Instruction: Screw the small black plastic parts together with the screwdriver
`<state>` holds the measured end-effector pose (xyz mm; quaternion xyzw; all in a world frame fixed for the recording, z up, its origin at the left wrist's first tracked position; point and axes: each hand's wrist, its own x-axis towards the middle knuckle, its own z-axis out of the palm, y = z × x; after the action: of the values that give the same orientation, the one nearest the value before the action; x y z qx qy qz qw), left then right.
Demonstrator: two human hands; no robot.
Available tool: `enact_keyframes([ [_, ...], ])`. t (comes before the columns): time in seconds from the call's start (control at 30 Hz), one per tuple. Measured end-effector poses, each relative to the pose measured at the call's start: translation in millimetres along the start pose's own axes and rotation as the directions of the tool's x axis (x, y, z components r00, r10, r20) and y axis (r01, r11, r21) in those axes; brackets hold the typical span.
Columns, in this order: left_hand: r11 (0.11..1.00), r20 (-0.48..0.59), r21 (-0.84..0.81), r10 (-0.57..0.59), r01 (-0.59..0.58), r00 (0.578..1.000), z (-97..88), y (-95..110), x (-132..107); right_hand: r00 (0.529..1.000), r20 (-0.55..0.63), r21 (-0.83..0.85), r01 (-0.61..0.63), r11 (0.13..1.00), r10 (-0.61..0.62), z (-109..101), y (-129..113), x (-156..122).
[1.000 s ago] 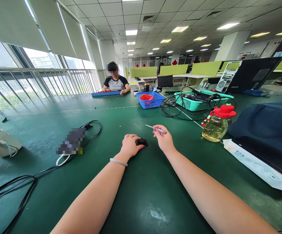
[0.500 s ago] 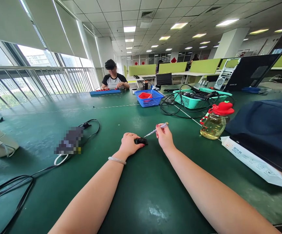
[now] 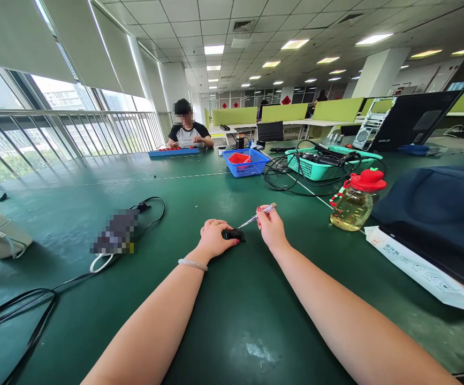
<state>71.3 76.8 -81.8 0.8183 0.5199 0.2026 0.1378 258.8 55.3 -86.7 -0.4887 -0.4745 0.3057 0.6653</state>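
My left hand [image 3: 213, 238] rests on the green table [image 3: 232, 321] with its fingers closed round a small black part [image 3: 235, 234]. My right hand [image 3: 271, 227] pinches a thin screwdriver [image 3: 256, 215] with a clear handle. The tool slants down to the left and its tip meets the top of the black part. A pale bracelet sits on my left wrist.
A yellow-filled bottle with a red lid [image 3: 356, 200] stands to the right, beside a dark blue bag [image 3: 436, 208] and a white packet [image 3: 416, 267]. Black cables [image 3: 23, 310] and a blurred item [image 3: 115, 232] lie left. Blue [image 3: 243, 163] and teal [image 3: 328, 163] baskets sit farther back. Another person [image 3: 187, 131] sits at the far end.
The screwdriver has swung from lying level in my right hand to pointing down-left, and its tip has come onto the black part. My left hand has stayed on the part.
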Motion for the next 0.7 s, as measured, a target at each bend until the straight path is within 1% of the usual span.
enact_keyframes([
  [0.1,1.000,0.011,-0.002,0.003,-0.003,1.000,-0.5,0,0,1.000,-0.017,0.018,-0.018,1.000,0.018,-1,2,2],
  [0.2,1.000,0.020,0.000,0.002,-0.002,1.000,-1.0,0,0,0.999,0.003,0.046,-0.044,0.998,0.044,-3,1,5],
  [0.27,1.000,0.026,0.000,0.004,-0.004,1.000,-1.4,0,-1,0.996,0.039,0.079,-0.085,0.993,0.082,-5,-1,7],
  [0.33,1.000,0.033,-0.002,0.014,-0.014,0.999,-1.8,1,-1,0.987,0.101,0.100,-0.134,0.986,0.124,-9,-3,10],
  [0.47,0.999,0.039,-0.010,0.040,-0.040,0.998,-1.8,0,-2,0.954,0.229,0.111,-0.224,0.968,0.195,-19,-6,15],
  [0.57,0.999,0.033,-0.014,0.048,-0.048,0.998,-1.4,0,-2,0.939,0.260,0.111,-0.260,0.959,0.225,-23,-5,16],
  [0.7,0.999,0.040,-0.013,0.043,-0.042,0.998,-1.8,0,-2,0.935,0.263,0.112,-0.275,0.955,0.238,-22,-4,16],
])
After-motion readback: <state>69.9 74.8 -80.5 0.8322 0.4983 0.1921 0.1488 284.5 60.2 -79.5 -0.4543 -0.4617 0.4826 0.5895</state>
